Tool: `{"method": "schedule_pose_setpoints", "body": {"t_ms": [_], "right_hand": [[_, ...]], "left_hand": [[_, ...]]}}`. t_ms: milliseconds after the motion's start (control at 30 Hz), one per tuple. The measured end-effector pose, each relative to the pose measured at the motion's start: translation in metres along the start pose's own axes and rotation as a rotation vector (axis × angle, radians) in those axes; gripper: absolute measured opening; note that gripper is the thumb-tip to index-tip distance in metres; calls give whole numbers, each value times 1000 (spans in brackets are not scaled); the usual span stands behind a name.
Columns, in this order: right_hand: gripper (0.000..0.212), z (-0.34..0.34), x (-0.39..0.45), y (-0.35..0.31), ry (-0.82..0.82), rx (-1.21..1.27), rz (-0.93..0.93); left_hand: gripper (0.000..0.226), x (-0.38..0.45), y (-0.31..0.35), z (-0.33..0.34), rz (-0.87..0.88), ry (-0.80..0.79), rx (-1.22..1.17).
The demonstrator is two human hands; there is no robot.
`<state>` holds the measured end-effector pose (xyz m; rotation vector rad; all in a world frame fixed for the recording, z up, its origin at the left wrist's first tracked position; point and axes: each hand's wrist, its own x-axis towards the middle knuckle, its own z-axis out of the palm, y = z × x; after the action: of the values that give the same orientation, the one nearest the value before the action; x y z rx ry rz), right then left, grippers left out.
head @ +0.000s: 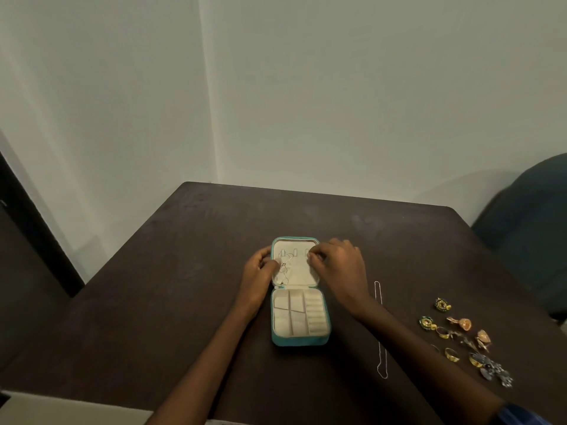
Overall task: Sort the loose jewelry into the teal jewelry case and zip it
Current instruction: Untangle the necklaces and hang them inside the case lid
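Head view: teal case (pixel 299 338) is laid open flat mid-desk (pixel 184 256), lid panel far, cream compartment tray near; a thin chain (pixel 283 268) is draped down the lid's left side. Left hand (pixel 260 266) is set at the lid's left edge with fingers (pixel 274 265) pinched on the chain, while right hand (pixel 339 265) is curled over the lid's right edge, fingers (pixel 314 256) bunched at the hooks; whether anything is gripped there cannot be told. A second chain (pixel 379 332) is stretched out right of the case, partly under the right forearm, and loose earrings and rings (pixel 460 338) are clustered farther right.
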<state>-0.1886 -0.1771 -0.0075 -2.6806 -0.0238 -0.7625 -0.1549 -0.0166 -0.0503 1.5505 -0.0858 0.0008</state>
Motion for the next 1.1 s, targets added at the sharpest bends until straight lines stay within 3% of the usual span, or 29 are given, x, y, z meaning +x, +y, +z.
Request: {"method": "schedule_pose_setpoints", "body": {"t_ms": [367,700,867,1100], "right_hand": [[13,-31,-30,17,-11,20,-17],[15,-24,-40,17,-103,72,-7],[18,-17,-44,12,-192,73,-23],[16,-39,-47,25,-209,132,31]], "left_hand": [[48,-19,4,6,44,64,349],[56,-21,9,3,-24,-93,224],[38,-21,6,7,-5,-10,198],[43,-21,5,3,-13,-47,232]]}}
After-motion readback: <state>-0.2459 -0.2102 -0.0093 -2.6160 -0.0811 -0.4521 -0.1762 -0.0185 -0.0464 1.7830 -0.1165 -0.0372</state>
